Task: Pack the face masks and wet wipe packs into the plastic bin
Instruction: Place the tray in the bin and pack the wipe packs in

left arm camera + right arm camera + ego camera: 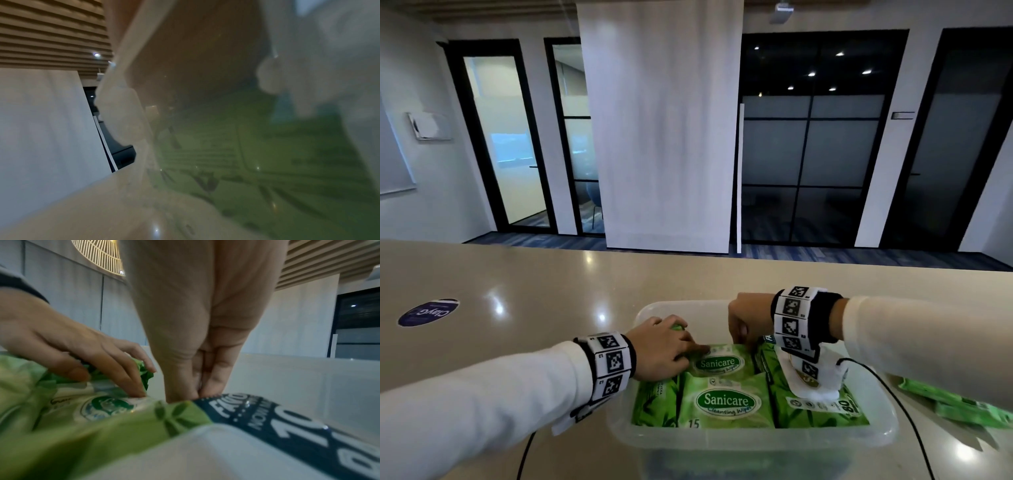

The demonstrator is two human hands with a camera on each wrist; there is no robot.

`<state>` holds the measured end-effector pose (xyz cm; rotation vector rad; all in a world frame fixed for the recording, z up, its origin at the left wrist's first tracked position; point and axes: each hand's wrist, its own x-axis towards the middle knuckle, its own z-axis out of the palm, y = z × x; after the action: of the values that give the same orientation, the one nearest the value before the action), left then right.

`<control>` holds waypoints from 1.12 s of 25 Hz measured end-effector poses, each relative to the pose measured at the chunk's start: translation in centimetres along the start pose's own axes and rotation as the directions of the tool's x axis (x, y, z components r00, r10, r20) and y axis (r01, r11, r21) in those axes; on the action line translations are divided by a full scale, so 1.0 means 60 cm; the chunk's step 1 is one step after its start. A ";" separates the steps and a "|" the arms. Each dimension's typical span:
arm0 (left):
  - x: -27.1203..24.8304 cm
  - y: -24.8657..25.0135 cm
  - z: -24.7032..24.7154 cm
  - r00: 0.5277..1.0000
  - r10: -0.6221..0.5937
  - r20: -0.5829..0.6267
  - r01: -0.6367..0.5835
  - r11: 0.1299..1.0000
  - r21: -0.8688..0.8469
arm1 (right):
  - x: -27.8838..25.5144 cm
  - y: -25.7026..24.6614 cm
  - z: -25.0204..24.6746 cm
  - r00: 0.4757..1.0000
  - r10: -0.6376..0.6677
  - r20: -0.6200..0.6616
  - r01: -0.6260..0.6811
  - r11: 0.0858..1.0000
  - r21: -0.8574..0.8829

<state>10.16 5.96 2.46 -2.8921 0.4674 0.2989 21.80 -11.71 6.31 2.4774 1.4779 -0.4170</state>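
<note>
**Seating the far wipe pack in the bin: handling notes and view coverage**

The plastic bin [887,435] is standing on the counter [517,274], and green wet wipe packs are lying flat inside it. The left hand [664,346] is reaching over the bin's left wall, its straight fingertips [139,392] pressing down on the far wipe pack [717,363] while the remaining fingers are curling over crumpled green film at that pack's far end. The right hand [748,322] is pointing straight down, its fingers held together, their tips wedged between the far wipe pack and the larger pack [822,407] with the white flip lid. Whether those fingertips are pinching anything cannot be told.

Handling, as a judgement: the packs are looking soft, light and moist-filled inside slippery film. They are likely to be bending and sliding under a push, so taking hold across the flat body or at a crimped end seal is advisable, keeping clear of the label flap.

The head view is showing the bin layout and further green packs [962,404] waiting on the counter at the right. The right wrist view alone is showing fingertip contact. The left wrist view is showing only blurred green through the bin wall [127,113]. No face masks are identifiable
</note>
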 end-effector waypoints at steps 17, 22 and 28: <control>0.010 -0.012 -0.003 0.986 0.100 -0.136 -0.130 0.962 -0.239 | 0.031 -0.007 0.021 0.983 -0.005 0.185 -0.004 0.999 0.045; 0.014 -0.012 -0.003 0.992 0.063 -0.108 -0.080 0.982 -0.170 | 0.058 -0.008 0.022 0.967 0.064 0.247 -0.033 0.991 -0.127; 0.008 -0.013 0.000 0.999 0.009 -0.051 -0.012 0.998 -0.065 | 0.010 0.009 -0.027 0.949 0.001 0.314 -0.078 0.970 0.231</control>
<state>10.85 6.52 2.49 -2.9678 0.4903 0.2482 22.73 -10.92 7.63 2.4635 1.3116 -0.9848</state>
